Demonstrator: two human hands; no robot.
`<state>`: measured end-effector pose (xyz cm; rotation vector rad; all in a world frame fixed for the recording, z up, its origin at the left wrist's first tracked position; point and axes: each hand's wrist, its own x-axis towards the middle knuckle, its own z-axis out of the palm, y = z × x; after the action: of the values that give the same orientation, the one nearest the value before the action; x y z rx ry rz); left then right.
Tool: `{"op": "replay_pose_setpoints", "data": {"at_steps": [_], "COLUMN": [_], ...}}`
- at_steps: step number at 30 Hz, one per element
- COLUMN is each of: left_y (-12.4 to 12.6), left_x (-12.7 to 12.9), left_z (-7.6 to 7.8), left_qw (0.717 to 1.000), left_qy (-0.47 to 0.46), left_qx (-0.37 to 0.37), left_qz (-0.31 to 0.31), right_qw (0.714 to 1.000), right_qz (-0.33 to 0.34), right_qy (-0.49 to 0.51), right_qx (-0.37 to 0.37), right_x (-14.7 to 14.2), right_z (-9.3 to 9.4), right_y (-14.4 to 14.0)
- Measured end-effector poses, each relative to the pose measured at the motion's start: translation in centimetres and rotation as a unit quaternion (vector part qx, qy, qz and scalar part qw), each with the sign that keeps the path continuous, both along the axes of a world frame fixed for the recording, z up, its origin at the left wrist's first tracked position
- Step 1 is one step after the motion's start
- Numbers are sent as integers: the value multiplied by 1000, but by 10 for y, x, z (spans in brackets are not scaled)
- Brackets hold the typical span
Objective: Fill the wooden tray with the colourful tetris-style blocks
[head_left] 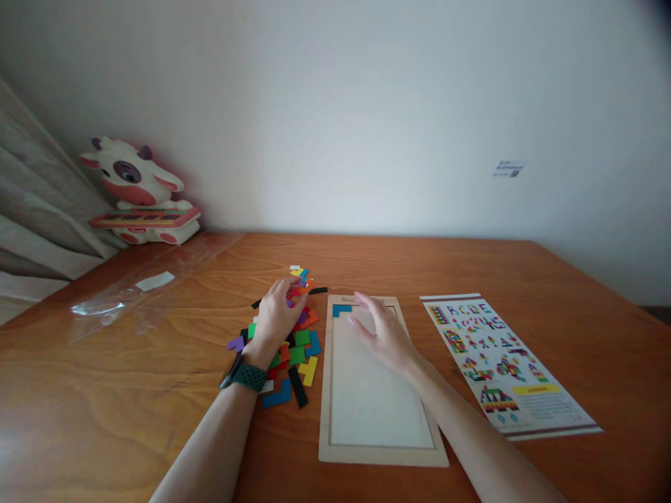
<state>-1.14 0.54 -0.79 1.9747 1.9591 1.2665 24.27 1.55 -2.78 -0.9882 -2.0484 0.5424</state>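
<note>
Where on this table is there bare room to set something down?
Bare wood shows between the tray and the wall, continuing behind the printed sheet; also between the clear plastic and the left forearm. Crowded: the loose pieces around the left hand.

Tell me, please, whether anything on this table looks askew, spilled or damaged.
Nothing looks clearly damaged. Mildly untidy: the colored pieces lie jumbled beside the wooden tray, and a crumpled clear plastic wrapper lies at far left, like loose packaging.
</note>
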Motion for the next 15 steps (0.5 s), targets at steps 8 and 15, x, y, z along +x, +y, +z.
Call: {"op": "replay_pose_setpoints", "data": {"at_steps": [8, 15], "left_y": [-13, -15], "left_x": [31, 33], "left_z": [12, 12], "left_qw": [969, 953], "left_qy": [7, -8], "left_qx": [44, 55], "left_qz": [-245, -299], "right_qw": [955, 925], "right_qz": [-23, 29], "right_qy": [198, 218], "right_qx": [-220, -311], "right_x": [0, -3], "right_z": [-3, 9], "right_y": [12, 6]}}
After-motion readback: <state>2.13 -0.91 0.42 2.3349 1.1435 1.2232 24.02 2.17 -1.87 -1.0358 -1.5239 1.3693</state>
